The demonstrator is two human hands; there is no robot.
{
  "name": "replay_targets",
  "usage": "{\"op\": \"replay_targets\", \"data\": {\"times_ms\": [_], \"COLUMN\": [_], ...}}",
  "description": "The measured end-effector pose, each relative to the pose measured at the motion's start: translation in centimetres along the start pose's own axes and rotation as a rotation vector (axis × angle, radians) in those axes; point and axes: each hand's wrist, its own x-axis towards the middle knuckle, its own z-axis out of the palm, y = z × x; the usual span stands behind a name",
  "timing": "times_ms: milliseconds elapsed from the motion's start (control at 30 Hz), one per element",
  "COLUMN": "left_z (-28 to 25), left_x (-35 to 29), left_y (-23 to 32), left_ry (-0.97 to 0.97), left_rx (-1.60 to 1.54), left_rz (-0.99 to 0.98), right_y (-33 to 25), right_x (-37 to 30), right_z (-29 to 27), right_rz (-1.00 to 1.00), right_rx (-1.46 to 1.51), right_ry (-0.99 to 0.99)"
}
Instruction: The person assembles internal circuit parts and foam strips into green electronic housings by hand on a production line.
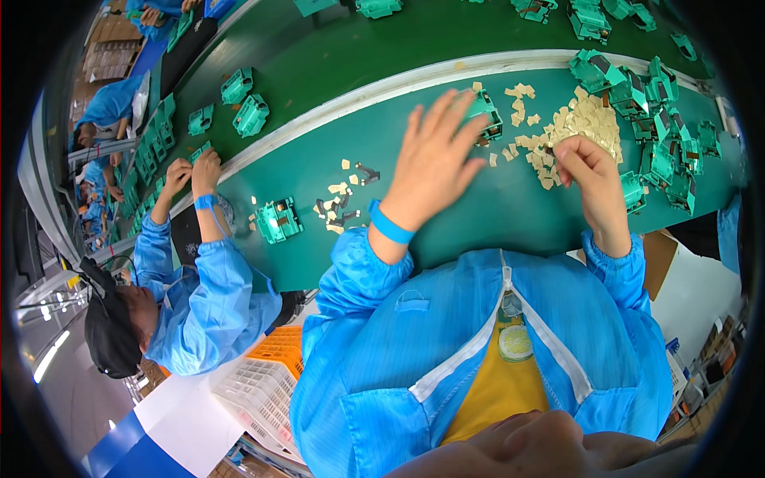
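Observation:
My left hand (437,155), with a blue band on its wrist, is spread over the green work surface (382,243). Its fingertips reach over a green plastic housing (486,116) and partly hide it; I cannot tell whether they touch. At the edge of a heap of small cream-coloured pieces (586,127), my right hand (590,171) has thumb and fingers pinched together. Whatever is between those fingertips is too small or hidden to name. Several loose cream pieces (522,102) lie between the heap and the housing.
Many green housings (657,119) are piled at the right. Another housing (279,221) sits at left beside small black parts (368,173) and cream pieces. A pale rail (351,97) separates the surface from a dark green belt (319,48) carrying housings. A co-worker's hands (194,174) work at left.

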Motion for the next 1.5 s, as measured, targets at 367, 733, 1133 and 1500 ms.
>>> {"op": "replay_targets", "data": {"times_ms": [367, 733, 1133, 1500], "left_z": [-1.6, 0.6, -1.1, 2.2], "left_x": [-0.9, -2.4, -5.6, -5.9], "left_y": [-0.4, 2.2, 0.7, 2.7], "left_ry": [-0.076, -0.028, -0.346, -0.17], "left_rx": [-0.074, 0.013, 0.021, -0.323], "left_rz": [-0.173, -0.385, -0.039, -0.382], "right_y": [3.3, 3.7, 5.2, 5.2], "right_x": [0.7, 0.0, -1.0, -1.4], "right_z": [3.1, 4.3, 4.3, 4.8], "right_rz": [0.055, 0.1, 0.126, 0.171], "right_rx": [0.128, 0.188, 0.234, 0.153], "right_ry": [-0.062, -0.101, -0.154, -0.207]}}
